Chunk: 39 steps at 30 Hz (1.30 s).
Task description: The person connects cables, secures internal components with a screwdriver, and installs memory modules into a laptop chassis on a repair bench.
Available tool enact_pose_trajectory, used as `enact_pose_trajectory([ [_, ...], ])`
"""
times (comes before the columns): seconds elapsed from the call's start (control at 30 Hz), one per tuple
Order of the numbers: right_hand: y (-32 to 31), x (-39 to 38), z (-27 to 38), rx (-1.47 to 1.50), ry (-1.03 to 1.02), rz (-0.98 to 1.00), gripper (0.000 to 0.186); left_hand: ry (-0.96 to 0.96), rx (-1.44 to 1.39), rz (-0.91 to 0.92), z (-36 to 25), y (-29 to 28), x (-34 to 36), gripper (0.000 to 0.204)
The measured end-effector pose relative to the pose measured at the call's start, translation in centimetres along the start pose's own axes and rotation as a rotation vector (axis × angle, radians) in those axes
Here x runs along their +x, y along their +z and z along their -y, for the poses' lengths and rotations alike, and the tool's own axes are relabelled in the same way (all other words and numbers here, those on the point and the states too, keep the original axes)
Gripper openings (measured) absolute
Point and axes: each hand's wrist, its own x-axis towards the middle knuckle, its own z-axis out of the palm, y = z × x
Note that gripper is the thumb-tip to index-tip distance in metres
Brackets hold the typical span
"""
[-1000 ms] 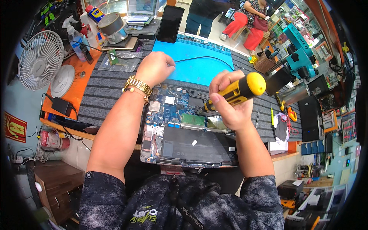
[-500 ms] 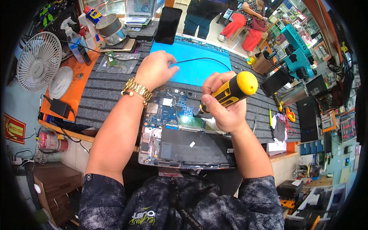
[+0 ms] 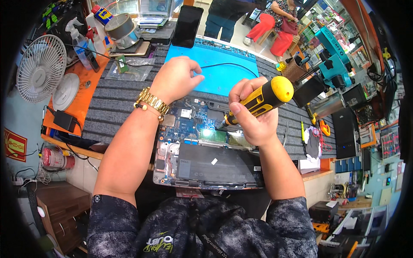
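Note:
An opened laptop (image 3: 171, 134) lies in front of me with its blue circuit board and flat black battery (image 3: 200, 163) bare. My right hand (image 3: 257, 124) is closed round a yellow-and-black screwdriver (image 3: 263, 98), held at a slant. Its tip points down at the middle of the board, by a green memory module (image 3: 213, 135); the exact contact point is too small to tell. Beyond the laptop's far left edge, my left hand (image 3: 178, 77) hovers or rests at the blue mat (image 3: 219, 81), thumb and forefinger apart, other fingers hidden. A black cable (image 3: 228, 64) runs past its fingertips.
A black phone (image 3: 188, 26) stands at the mat's far left corner. Leftward are a white fan (image 3: 41, 69), a spray bottle (image 3: 79, 47) and a small green board (image 3: 121, 64) on a plastic bag. A teal microscope (image 3: 333, 60) is at right. Other people are beyond the bench.
The screwdriver and right hand have shifted very slightly to the right, the tip staying over the same part of the board. The view has moved a little; the left hand keeps its pose.

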Motion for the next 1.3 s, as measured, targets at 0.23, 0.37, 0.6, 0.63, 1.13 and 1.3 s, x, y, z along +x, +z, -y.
enact_pose_trajectory([
  [0.23, -0.1, 0.1, 0.2, -0.008, 0.016, -0.007, 0.035, 0.059, -0.029, 0.053, -0.5, -0.1, -0.3, 0.023],
  [0.37, -0.5, 0.0, 0.2, -0.013, 0.03, -0.024, 0.033, 0.104, -0.03, 0.128, -0.7, -0.2, -0.3, 0.023],
  [0.6, -0.7, 0.0, -0.4, 0.04, -0.019, -0.055, 0.032, 0.242, -0.136, 0.295, -1.5, -0.7, -0.6, 0.022],
  [0.63, -0.7, 0.0, -0.5, 0.067, -0.045, -0.062, 0.033, 0.229, -0.149, 0.318, -1.6, -0.8, -0.6, 0.022],
  [1.13, -2.1, 0.4, -0.4, 0.103, -0.111, -0.173, 0.027, 0.168, -0.362, 0.546, -2.3, -1.2, -1.2, 0.016],
  [1.3, -3.0, 0.9, 0.0, 0.147, -0.193, -0.294, 0.02, 0.233, -0.448, 0.618, -2.7, -1.2, -1.4, 0.025],
])
